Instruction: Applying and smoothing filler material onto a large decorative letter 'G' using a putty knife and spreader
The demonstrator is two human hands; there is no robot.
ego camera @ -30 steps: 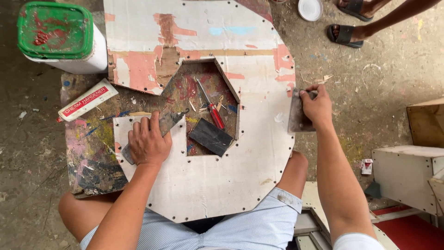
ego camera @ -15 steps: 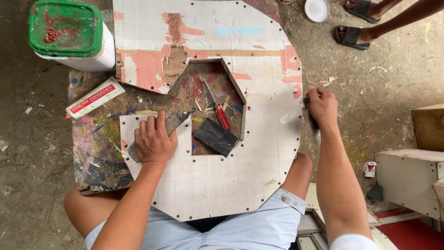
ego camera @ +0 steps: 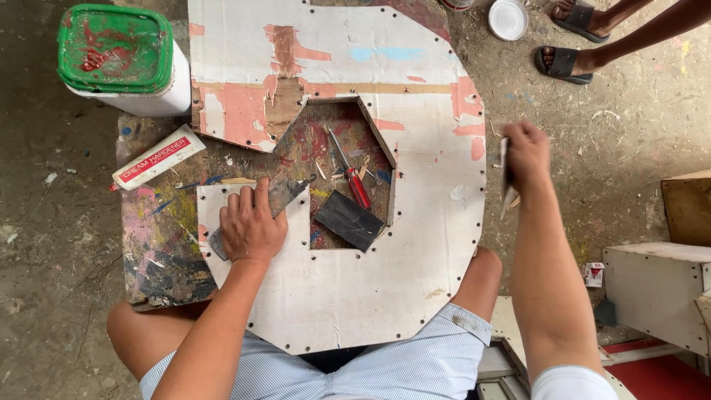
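On the white cut-out panel (ego camera: 355, 296) across the lap, left hand (ego camera: 250, 226) lies flat, fingers spread, pressing a metal scraper blade (ego camera: 285, 194) at the notch edge. Right hand (ego camera: 524, 152), off panel's right edge, is closed round a thin flat blade (ego camera: 504, 174), blurred. Red screwdriver (ego camera: 354, 181) & dark sanding pad (ego camera: 348, 219) sit inside the opening; green-lidded tub (ego camera: 118, 55) far left.

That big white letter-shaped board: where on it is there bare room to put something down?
The white letter-shaped board is bare across its bottom, between the left hand and the right arm, and across its top. The cut-out is crowded: a red-handled screwdriver, a black rectangular pad and wood chips.
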